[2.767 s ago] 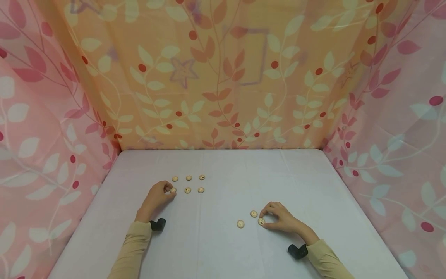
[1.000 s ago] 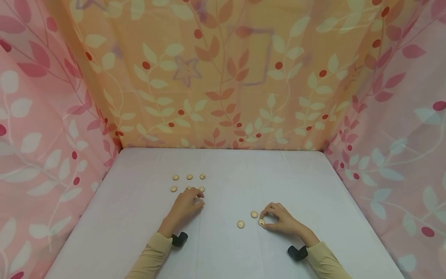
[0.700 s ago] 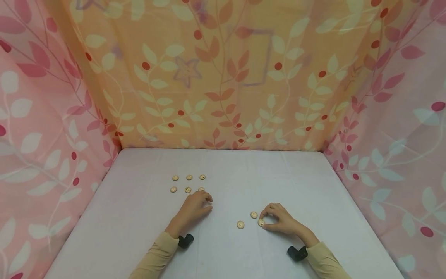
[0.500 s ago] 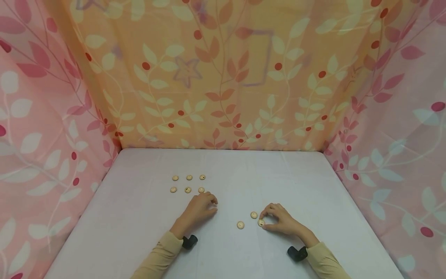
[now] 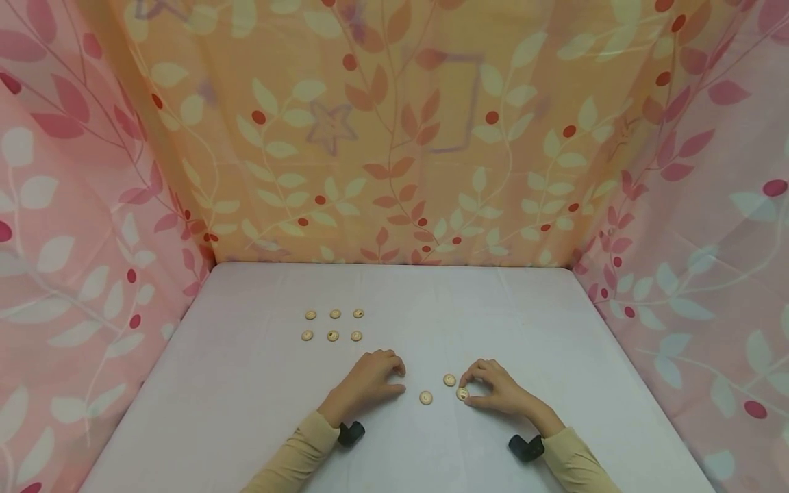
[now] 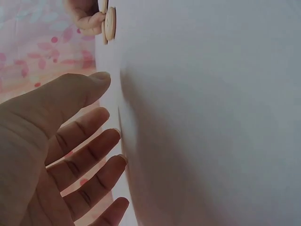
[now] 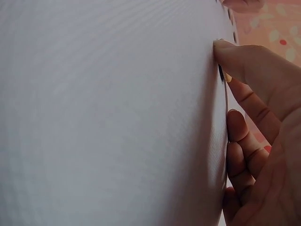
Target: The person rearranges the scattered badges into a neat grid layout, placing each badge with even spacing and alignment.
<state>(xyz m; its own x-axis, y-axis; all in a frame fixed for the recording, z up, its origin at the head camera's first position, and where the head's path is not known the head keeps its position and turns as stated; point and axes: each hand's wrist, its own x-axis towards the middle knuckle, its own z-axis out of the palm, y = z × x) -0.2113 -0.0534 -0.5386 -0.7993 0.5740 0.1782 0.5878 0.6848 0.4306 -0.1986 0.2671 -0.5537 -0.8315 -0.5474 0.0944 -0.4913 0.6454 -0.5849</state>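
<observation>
Near the middle of the table my left hand (image 5: 371, 378) hovers low with its thumb and fingers apart and nothing between them. Just right of its fingertips lies a pale round wooden disc (image 5: 426, 398). A second wooden disc (image 5: 449, 380) lies beyond it. My right hand (image 5: 496, 388) pinches a third disc (image 5: 463, 394) between thumb and forefinger, flat at the table; a dark mark shows on its top. In the left wrist view, a thick disc (image 6: 111, 23) stands out beside the right hand's fingers (image 6: 89, 20). The right wrist view mostly hides the pinched disc behind the thumb.
At the back left, several similar discs form two rows, with one disc (image 5: 335, 313) mid-row at the back and another disc (image 5: 333, 336) in front of it. White cloth covers the table (image 5: 493, 308). Floral curtains (image 5: 394, 137) enclose its back and sides.
My left hand let go of the front-left disc in the rows, then moved right and nearer, stopping beside the loose discs. My right hand keeps its pinch in place.
</observation>
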